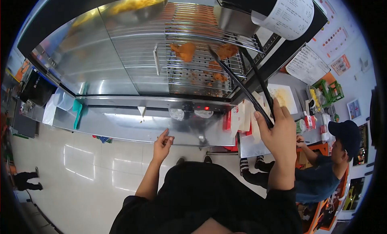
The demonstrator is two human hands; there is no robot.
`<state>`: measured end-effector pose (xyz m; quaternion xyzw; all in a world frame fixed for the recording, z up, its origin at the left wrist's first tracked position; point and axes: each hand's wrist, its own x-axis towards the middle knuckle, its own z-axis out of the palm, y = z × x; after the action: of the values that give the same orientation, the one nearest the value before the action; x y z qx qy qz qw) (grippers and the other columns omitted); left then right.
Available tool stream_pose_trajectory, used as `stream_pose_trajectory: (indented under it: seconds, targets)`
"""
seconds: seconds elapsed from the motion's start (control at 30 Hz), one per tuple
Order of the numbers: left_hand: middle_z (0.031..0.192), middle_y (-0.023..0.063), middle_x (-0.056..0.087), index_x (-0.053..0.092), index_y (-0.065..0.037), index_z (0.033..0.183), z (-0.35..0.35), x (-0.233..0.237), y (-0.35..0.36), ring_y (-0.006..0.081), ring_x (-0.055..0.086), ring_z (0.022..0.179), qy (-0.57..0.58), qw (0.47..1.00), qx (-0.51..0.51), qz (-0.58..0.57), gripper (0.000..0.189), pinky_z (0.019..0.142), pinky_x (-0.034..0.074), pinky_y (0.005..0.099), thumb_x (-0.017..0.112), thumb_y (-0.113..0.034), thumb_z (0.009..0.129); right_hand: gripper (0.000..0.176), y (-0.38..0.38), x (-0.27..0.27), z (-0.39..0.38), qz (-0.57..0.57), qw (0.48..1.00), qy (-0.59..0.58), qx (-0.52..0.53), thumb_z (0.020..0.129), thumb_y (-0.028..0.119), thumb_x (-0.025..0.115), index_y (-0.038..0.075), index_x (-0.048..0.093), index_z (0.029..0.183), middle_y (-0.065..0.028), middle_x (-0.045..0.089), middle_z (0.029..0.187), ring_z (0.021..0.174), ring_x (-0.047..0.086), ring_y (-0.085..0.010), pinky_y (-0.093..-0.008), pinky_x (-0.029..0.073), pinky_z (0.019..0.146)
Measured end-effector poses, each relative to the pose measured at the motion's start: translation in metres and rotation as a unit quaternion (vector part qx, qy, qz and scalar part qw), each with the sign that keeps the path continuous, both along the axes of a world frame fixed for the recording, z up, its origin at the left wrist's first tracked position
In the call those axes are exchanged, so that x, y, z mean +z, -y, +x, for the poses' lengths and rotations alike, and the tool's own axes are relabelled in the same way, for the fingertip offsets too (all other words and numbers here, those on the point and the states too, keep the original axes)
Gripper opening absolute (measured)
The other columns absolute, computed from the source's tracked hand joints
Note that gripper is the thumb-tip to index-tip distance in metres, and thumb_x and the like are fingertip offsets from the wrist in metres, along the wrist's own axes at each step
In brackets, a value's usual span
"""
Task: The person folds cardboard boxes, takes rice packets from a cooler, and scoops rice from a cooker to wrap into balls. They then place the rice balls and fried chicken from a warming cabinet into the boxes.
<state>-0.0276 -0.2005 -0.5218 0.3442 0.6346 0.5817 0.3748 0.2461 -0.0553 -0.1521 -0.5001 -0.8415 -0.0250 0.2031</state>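
Note:
Black tongs (pixel 258 101) are held in my right hand (pixel 279 139), with their arms apart and their tips inside a glass-fronted warming cabinet. Between and beside the tips lies a piece of fried chicken (pixel 227 51) on the wire rack (pixel 173 74); whether the tongs touch it I cannot tell. Another fried piece (pixel 184 52) sits further left on the rack, and smaller pieces (pixel 219 76) lie lower down. My left hand (pixel 163 145) hangs near the front edge of the steel counter (pixel 161 131), fingers partly curled and apart, holding nothing.
The cabinet's sliding glass door (pixel 137 52) covers its left part. Red and white boxes (pixel 238 117) stand on the counter at right, near a white cutting board (pixel 282 97). A person in a dark cap (pixel 318 173) sits at the right. Another person's legs (pixel 27 181) show far left.

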Motion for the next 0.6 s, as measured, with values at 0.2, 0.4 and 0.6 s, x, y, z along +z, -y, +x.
stream_pose_trajectory:
  seconds: [0.2, 0.4, 0.6]
  targets:
    - [0.096, 0.0076, 0.073, 0.046, -0.002, 0.144, 0.000, -0.007, -0.001, 0.0085, 0.061, 0.075, -0.004, 1.000, -0.007, 0.012, 0.052, 0.075, 0.051, 0.0250, 0.064, -0.012, 0.096, 0.068, -0.006, -0.018, -0.003, -0.048, 0.998, 0.002, -0.030, 0.086, 0.039, 0.071, -0.016, 0.055, 0.121, -0.0294, 0.062, 0.089, 0.082, 0.066, -0.0444, -0.0470, 0.053, 0.069]
    - [0.097, 0.0070, 0.073, 0.046, -0.001, 0.144, -0.002, 0.001, -0.001, 0.0080, 0.060, 0.074, 0.011, 1.000, -0.012, -0.013, 0.053, 0.069, 0.051, 0.0242, 0.064, -0.015, 0.096, 0.071, -0.022, -0.033, -0.015, 0.007, 0.999, -0.032, 0.022, 0.082, 0.040, 0.074, -0.011, 0.055, 0.127, -0.0225, 0.063, 0.092, 0.086, 0.065, -0.0386, -0.0458, 0.051, 0.074]
    - [0.097, 0.0067, 0.072, 0.046, -0.001, 0.144, -0.001, 0.000, -0.001, 0.0079, 0.060, 0.074, 0.005, 1.000, -0.009, -0.006, 0.054, 0.067, 0.051, 0.0240, 0.065, -0.015, 0.096, 0.069, -0.016, -0.028, 0.002, -0.001, 0.995, -0.093, 0.037, 0.079, 0.035, 0.079, -0.009, 0.058, 0.127, -0.0175, 0.061, 0.086, 0.078, 0.063, -0.0325, -0.0411, 0.050, 0.067]
